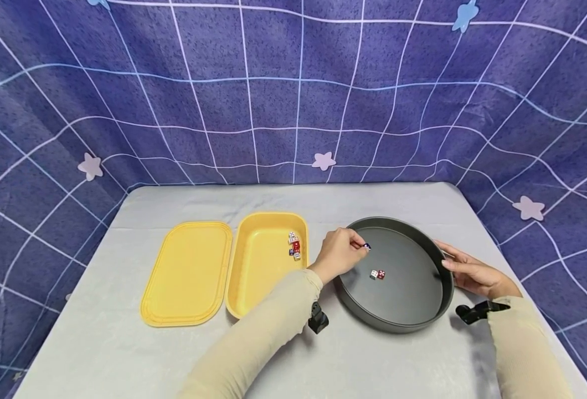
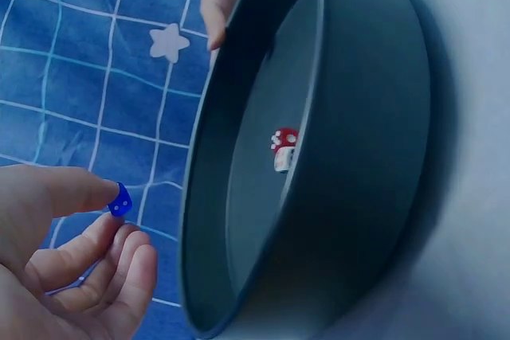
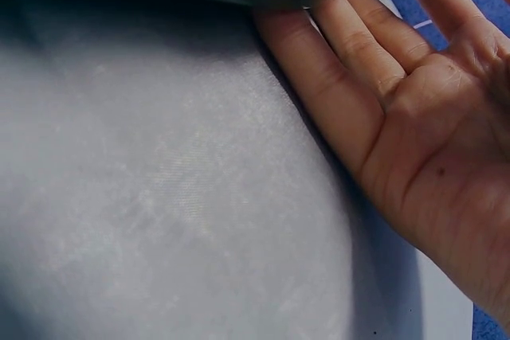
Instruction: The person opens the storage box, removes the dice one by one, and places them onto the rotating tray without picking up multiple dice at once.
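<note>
My left hand (image 1: 340,252) pinches a blue die (image 2: 119,200) between thumb and fingertips, over the left inner side of a round dark grey pan (image 1: 388,322). On the pan's floor a white die (image 1: 374,274) and a red die (image 1: 381,274) lie side by side. At the pan's right side my right hand (image 1: 475,274) holds the wall, thumb at the rim and fingers along the outside. In the right wrist view, the fingers (image 3: 327,69) reach up against the pan's dark side, their tips partly hidden.
Left of the pan stands a yellow rectangular container (image 1: 253,266) with several small dice (image 1: 295,246) along its right side. A flat yellow lid (image 1: 188,274) lies farther left. All rest on a pale cloth-covered table (image 1: 99,332), with a blue gridded curtain (image 1: 273,105) behind.
</note>
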{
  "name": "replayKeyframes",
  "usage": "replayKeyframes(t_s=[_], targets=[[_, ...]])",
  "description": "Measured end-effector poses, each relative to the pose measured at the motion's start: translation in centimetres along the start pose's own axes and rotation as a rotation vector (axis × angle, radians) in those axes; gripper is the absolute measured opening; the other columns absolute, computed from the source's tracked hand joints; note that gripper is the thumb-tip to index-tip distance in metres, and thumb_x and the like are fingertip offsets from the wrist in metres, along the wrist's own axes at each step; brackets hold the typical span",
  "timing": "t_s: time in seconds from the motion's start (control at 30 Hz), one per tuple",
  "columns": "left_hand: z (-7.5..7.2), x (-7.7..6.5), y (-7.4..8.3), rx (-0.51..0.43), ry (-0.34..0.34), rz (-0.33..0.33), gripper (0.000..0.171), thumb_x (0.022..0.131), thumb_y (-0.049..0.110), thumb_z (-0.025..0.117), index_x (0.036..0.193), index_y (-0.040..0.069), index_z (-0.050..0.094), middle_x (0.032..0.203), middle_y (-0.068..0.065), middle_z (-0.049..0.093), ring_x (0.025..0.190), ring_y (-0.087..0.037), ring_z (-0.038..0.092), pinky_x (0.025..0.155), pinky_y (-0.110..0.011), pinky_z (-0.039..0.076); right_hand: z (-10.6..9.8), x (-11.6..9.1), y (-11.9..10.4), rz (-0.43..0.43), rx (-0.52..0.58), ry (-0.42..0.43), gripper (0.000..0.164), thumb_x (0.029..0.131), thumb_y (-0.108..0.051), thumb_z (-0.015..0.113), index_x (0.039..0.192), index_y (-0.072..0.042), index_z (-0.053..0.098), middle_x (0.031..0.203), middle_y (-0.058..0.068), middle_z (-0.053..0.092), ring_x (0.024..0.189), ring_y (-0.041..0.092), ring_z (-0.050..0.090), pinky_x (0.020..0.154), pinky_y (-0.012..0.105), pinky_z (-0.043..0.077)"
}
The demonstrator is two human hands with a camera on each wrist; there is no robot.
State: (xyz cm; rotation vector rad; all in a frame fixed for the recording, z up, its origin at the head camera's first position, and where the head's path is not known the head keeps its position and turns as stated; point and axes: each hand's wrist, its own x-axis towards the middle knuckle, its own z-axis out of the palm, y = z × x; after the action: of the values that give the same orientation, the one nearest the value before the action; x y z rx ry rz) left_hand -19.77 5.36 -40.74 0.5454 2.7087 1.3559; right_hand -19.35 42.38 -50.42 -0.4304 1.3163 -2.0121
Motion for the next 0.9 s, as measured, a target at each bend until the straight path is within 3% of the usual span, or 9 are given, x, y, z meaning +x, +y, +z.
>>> replayKeyframes(t_s=[0.4,0.9], targets=[[2.4,0.1,-1.0,0.081,-0.033,-0.004,0.006,0.083,0.015,0.074,0.083,0.01,0.072,0.072,0.006,0.066,0.063,-0.001,0.056,0.063,-0.014,0.045,-0.2,0.1,0.0,-0.002,-0.012,-0.009,0.057,0.102,0.002,0.028,0.148,-0.031,0.034,0.14,-0.005,0.051,0.117,0.016,0.057,0.095,0.035,0.049],[3.6,0.1,-1.7,0.16,-0.068,-0.001,0.005,0.081,0.015,0.074,0.078,0.011,0.072,0.067,0.009,0.062,0.062,-0.001,0.052,0.059,-0.013,0.041,0.1,0.1,-0.1,0.006,-0.032,0.004,0.056,0.102,0.001,0.029,0.148,-0.032,0.034,0.139,-0.006,0.052,0.114,0.015,0.058,0.094,0.035,0.049]])
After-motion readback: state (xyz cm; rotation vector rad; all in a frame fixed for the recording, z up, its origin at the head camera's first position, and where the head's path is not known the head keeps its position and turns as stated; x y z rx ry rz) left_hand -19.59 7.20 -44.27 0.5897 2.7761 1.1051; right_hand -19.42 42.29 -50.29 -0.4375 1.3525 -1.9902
